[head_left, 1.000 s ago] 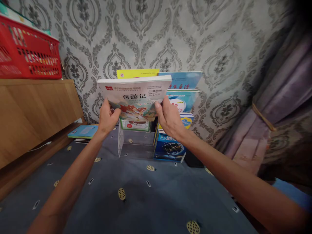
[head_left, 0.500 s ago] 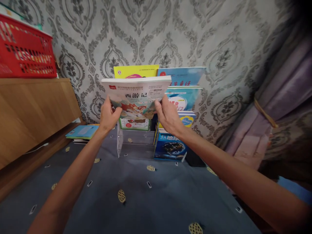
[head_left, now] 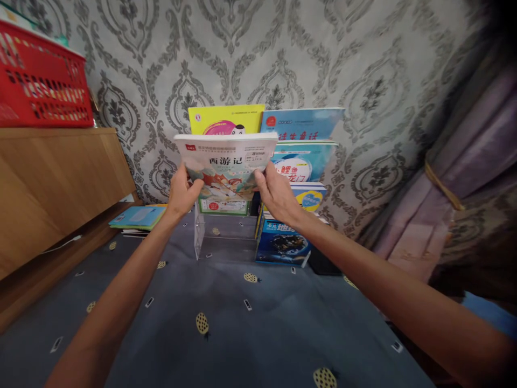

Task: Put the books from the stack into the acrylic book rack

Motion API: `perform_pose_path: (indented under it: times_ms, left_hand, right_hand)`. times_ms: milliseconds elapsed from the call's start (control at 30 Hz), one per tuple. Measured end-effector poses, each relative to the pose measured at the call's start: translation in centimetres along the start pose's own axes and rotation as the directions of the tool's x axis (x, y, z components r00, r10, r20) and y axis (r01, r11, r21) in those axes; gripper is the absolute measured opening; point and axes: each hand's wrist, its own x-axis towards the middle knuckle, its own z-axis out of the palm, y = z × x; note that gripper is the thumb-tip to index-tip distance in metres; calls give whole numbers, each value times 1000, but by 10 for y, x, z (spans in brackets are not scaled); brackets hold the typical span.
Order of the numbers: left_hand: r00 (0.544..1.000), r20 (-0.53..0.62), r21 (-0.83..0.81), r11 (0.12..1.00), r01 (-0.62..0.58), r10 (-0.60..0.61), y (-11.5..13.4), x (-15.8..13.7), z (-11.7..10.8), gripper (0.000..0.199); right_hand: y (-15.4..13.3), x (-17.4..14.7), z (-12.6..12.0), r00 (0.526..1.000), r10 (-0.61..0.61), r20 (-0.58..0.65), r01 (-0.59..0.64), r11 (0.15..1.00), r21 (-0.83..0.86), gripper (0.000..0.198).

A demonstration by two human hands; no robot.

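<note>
Between my two hands is a white picture-covered book (head_left: pixel 226 160), tilted back, its title in black characters. My left hand (head_left: pixel 183 191) grips its left edge, thumb on the cover. On the right edge my right hand (head_left: pixel 278 191) is closed the same way. Behind and below it stands a clear tiered book rack (head_left: pixel 197 237). A yellow book (head_left: pixel 226 113) and a green-edged book (head_left: pixel 226 207) sit in its left side, partly hidden. Its right side holds a blue book (head_left: pixel 302 121), a turquoise book (head_left: pixel 302 161), a book with a yellow heart (head_left: pixel 313 199) and a dark blue earth book (head_left: pixel 283 242).
Blue books (head_left: pixel 137 216) lie stacked on the patterned cloth (head_left: pixel 169 323) at the left. A red basket (head_left: pixel 44 81) rests on a wooden cabinet (head_left: pixel 60 183). Right of the rack lies a flat black object (head_left: pixel 323 263); beyond it hangs a tied purple curtain (head_left: pixel 448 199).
The white book has moved slightly down and its right edge has shifted left, showing more of the yellow, blue and turquoise books. Both hands keep their hold.
</note>
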Motion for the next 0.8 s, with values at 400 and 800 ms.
perform_pose_path:
  times_ms: [400, 800]
  left_hand:
    - [1000, 15, -7, 1000, -15, 15, -8, 13, 2, 32]
    - [995, 99, 53, 998, 14, -19, -19, 0, 0, 60]
  right_hand:
    - [7, 22, 0, 998, 52, 20, -52, 999, -5, 45]
    - [8, 13, -1, 998, 52, 25, -51, 999, -17, 48]
